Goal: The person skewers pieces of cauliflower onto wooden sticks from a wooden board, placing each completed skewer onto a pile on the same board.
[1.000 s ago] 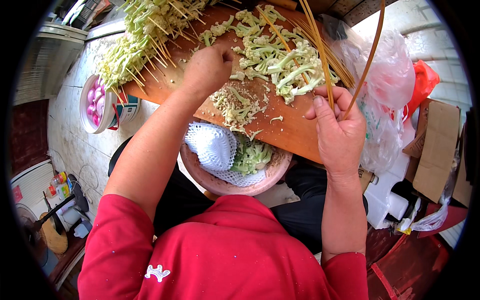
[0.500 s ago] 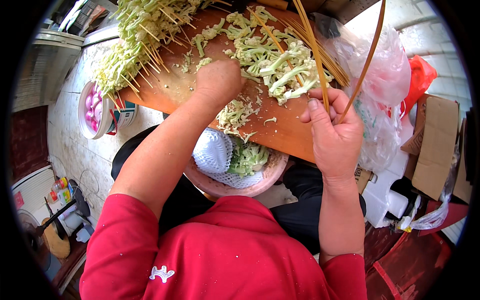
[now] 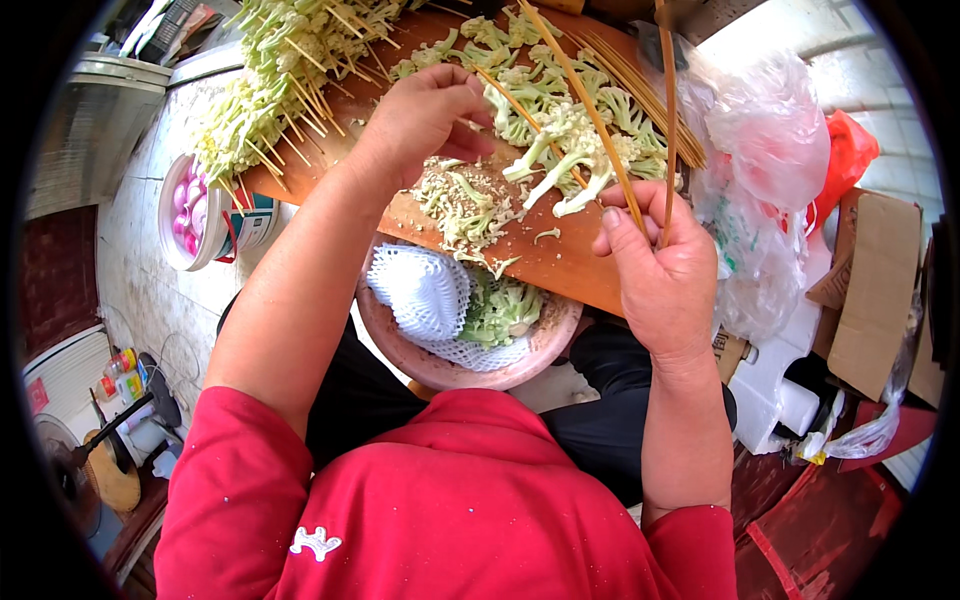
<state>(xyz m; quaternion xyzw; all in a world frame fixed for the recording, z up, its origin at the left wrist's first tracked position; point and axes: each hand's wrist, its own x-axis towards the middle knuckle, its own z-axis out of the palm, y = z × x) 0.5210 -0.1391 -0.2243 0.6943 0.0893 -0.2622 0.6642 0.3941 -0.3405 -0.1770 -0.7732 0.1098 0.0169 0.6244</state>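
Observation:
My right hand (image 3: 665, 265) is closed on thin bamboo skewers (image 3: 603, 125) that stick up and away from the fingers. Another skewer (image 3: 520, 108) lies across loose cauliflower florets (image 3: 572, 150) just beyond that hand. Over the wooden board (image 3: 395, 215), my left hand (image 3: 425, 115) hovers with fingers loosely bent and apart, and I see nothing in it. Small cauliflower trimmings (image 3: 465, 212) lie below it. At the far left of the board, many skewered cauliflower pieces (image 3: 290, 75) are heaped with their stick ends pointing toward me.
A bundle of skewers (image 3: 655, 95) rests on the board's right side. Beneath its near edge stands a pink basin (image 3: 400, 350) with cauliflower and white foam netting (image 3: 415, 290). A bucket (image 3: 175, 255) of purple onions is at left; plastic bags (image 3: 765, 150) and cardboard (image 3: 880, 290) are at right.
My left hand has lifted off the florets, moved slightly up and left, and its fingers have opened. The right hand has shifted a little left, and its skewers now lean further left.

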